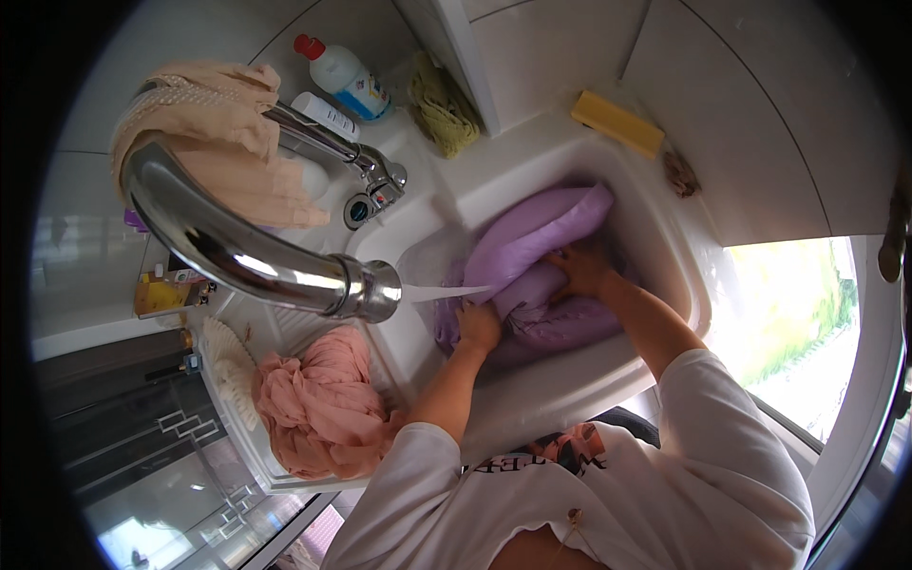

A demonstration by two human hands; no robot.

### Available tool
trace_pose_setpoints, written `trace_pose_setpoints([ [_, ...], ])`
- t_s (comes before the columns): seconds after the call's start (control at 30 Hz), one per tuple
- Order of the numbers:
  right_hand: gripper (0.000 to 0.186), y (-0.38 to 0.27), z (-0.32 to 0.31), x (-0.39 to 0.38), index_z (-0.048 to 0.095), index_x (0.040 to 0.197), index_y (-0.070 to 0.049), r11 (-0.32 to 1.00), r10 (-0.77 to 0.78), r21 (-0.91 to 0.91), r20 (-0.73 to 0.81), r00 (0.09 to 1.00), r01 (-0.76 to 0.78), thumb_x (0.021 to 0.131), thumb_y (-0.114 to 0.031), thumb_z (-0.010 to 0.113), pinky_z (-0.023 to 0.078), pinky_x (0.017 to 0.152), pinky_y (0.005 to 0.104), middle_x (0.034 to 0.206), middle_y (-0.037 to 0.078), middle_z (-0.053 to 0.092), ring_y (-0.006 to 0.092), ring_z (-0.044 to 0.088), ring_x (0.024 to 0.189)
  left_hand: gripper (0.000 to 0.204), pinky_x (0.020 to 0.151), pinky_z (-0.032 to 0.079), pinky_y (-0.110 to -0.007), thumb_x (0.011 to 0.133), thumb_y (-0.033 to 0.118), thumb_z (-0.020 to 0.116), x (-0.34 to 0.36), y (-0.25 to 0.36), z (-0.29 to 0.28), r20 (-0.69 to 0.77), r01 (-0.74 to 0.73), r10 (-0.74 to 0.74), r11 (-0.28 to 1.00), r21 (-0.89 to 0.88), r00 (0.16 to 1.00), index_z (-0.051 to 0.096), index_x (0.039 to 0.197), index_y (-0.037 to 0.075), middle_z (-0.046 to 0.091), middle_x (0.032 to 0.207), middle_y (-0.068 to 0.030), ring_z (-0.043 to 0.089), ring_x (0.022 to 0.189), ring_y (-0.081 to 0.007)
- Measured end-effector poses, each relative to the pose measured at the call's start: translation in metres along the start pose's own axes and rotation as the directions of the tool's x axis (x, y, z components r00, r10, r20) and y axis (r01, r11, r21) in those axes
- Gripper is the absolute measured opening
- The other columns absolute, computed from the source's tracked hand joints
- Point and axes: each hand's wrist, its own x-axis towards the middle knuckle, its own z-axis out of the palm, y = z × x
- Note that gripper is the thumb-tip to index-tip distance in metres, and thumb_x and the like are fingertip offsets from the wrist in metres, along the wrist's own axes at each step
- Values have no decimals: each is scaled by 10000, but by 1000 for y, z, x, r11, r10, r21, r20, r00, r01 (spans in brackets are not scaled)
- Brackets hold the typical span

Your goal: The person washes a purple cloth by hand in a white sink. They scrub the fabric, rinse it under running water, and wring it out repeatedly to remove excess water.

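A large purple cloth (537,228) lies soaked in the white sink (698,299), its far part ballooned up above the water. My left hand (478,326) grips the cloth's near left side, close to where the running water lands, with its fingertips partly sunk in the folds. Farther right, my right hand (581,273) has its fingers bent into the cloth, and the folds hide some of them. Water streams from the curved chrome tap (370,290) onto the cloth beside my left hand.
Bunched pink cloth (318,404) rests on the drainboard at left. Beige fabric (209,142) hangs over the tap pipe. Along the back stand a white bottle with a red cap (347,81), a green cloth (442,104) and a yellow bar (617,123). A window is at right.
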Motion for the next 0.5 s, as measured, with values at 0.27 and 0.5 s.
trace_pose_setpoints([
  [0.27, 1086, 28, 41, 30, 326, 1430, -282, 991, 113, -89, 103, 988, -104, 533, -855, 540, 98, 1115, 582, 1513, 125, 229, 383, 179, 1386, 316, 904, 378, -552, 802, 220, 531, 15, 15, -16, 260, 4, -18, 999, 53, 965, 627, 1083, 110, 555, 1214, -194, 485, 1128, -400],
  [0.5, 745, -13, -22, 1, 507, 1291, -139, 989, 38, -140, -31, 999, -42, 708, -588, 621, 305, 1060, 465, 1303, 241, 478, 384, 440, 1228, 327, 915, 315, -564, 829, 256, 500, 10, 6, -5, 116, 102, -84, 982, -160, 990, 639, 1074, 91, 544, 1238, -183, 490, 1126, -390],
])
